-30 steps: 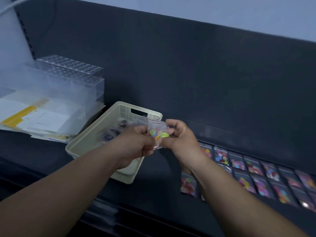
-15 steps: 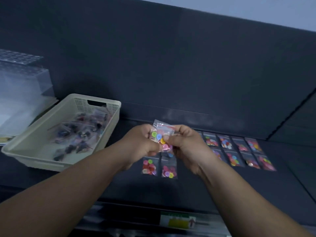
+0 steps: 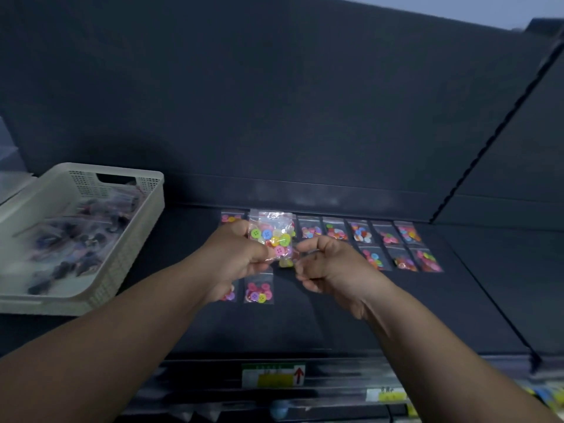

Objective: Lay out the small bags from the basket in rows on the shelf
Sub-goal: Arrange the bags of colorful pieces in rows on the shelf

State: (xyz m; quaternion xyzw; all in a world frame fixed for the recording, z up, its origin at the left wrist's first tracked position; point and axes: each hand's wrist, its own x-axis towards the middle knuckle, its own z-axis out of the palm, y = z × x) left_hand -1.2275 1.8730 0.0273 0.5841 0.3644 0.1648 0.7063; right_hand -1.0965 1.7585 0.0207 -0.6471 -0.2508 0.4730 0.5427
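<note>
Your left hand (image 3: 241,257) still pinches the button bag (image 3: 270,238). Your right hand (image 3: 328,265) has drawn off to its 3 o'clock, fingers curled; whether it holds anything is unclear.

Dark shelf (image 3: 366,315), flat deck, label strip (image 3: 273,375) on front edge. Cream basket (image 3: 131,248) sits on deck at far left. Small bags (image 3: 335,232) of coloured buttons lie flat on deck right of basket. Back row runs along rear wall. Second row (image 3: 403,261) just in front, visible at right end. Front row (image 3: 258,290) at left end, two bags visible, one partly hidden.
</note>
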